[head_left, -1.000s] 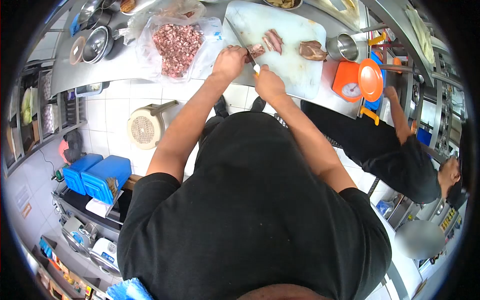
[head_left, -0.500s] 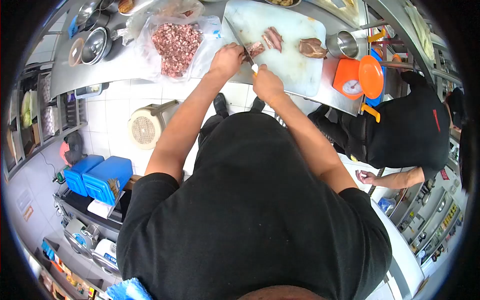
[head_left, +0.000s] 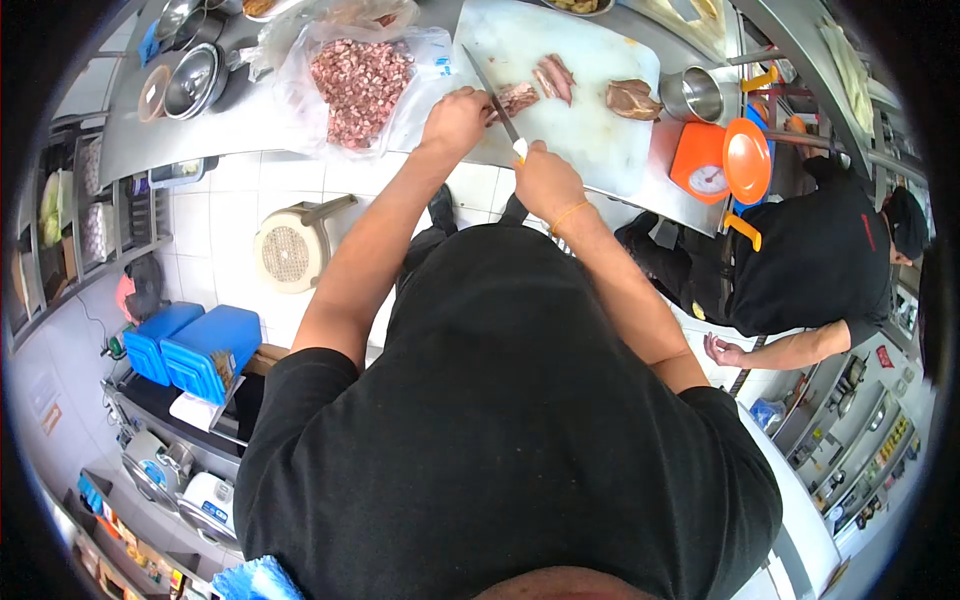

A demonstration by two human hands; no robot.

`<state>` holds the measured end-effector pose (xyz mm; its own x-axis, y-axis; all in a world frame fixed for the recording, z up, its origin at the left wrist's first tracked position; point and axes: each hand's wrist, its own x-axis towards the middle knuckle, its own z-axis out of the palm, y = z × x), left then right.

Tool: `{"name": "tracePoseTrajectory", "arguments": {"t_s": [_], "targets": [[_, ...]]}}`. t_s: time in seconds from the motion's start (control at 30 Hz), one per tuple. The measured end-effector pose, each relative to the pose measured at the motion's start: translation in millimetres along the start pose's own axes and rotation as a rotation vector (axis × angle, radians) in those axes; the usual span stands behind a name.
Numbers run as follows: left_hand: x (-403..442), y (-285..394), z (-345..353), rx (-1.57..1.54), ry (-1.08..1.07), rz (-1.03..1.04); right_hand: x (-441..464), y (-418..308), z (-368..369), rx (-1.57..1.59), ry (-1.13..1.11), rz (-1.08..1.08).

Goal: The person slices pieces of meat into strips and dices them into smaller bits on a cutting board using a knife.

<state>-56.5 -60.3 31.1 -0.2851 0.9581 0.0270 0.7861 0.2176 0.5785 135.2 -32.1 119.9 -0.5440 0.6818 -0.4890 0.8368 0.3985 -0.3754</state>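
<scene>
On the white cutting board (head_left: 580,150), my right hand (head_left: 550,182) is closed round the handle of a kitchen knife (head_left: 503,115). The blade points away from me and up to the left, over the left end of a strip of meat (head_left: 517,98). Beside the blade, my left hand (head_left: 457,122) has its fingers bent and pressed together on that end of the meat; the fingertips are partly hidden. More cut meat (head_left: 554,80) lies just to the right, and a larger brown-red chunk (head_left: 632,100) rests near the board's right edge.
Left of the board, diced meat (head_left: 360,85) fills an open plastic bag. Metal bowls (head_left: 192,85) stand farther left. A metal pot (head_left: 692,95) and an orange scale (head_left: 698,160) are at the right. A co-worker in black (head_left: 810,260) is close on the right; a stool (head_left: 292,250) stands left below.
My right hand has drawn slightly back toward me with the knife, and its wristband now shows. The left hand stays on the meat. The co-worker's arm has shifted a little.
</scene>
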Motion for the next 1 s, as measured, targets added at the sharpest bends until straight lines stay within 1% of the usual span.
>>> {"name": "tracePoseTrajectory", "arguments": {"t_s": [0.17, 0.23, 0.33, 0.43, 0.5, 0.63, 0.73, 0.83, 0.93, 1.0], "targets": [[2.4, -8.9, 10.3, 0.021, 0.023, 0.07, 29.2, 7.9, 36.5, 0.053, 0.05, 0.034], [2.8, -11.5, 9.3, 0.023, 0.021, 0.094, 48.6, 3.1, 34.8, 0.074, 0.076, 0.017], [2.7, -4.5, -0.3, 0.019, -0.048, 0.039, 63.4, -4.7, 13.2, 0.03, 0.051, -0.03], [-7.2, 3.6, -12.8, -0.027, -0.002, 0.011, 45.4, -5.9, -7.2, 0.036, 0.033, -0.07], [-7.7, 0.7, -11.7, 0.012, 0.027, 0.018, 30.9, -2.6, -11.0, -0.009, 0.001, -0.056], [-9.2, -1.9, -6.6, 0.028, 0.044, 0.045, 12.2, -3.5, 1.4, -0.019, 0.008, -0.023], [-4.9, -5.2, -0.6, 0.079, 0.043, 0.069, 17.6, -0.5, 24.3, 0.032, 0.037, 0.005], [-4.6, -9.0, 5.2, 0.06, 0.119, 0.125, 40.5, 0.4, 38.5, 0.078, 0.069, 0.006], [-3.5, -9.2, 1.3, 0.081, 0.044, 0.104, 58.6, -3.9, 25.5, 0.048, 0.088, -0.054], [-3.6, -9.6, -2.2, 0.041, 0.048, 0.099, 58.9, -6.9, 10.3, 0.037, 0.064, -0.064]]}}
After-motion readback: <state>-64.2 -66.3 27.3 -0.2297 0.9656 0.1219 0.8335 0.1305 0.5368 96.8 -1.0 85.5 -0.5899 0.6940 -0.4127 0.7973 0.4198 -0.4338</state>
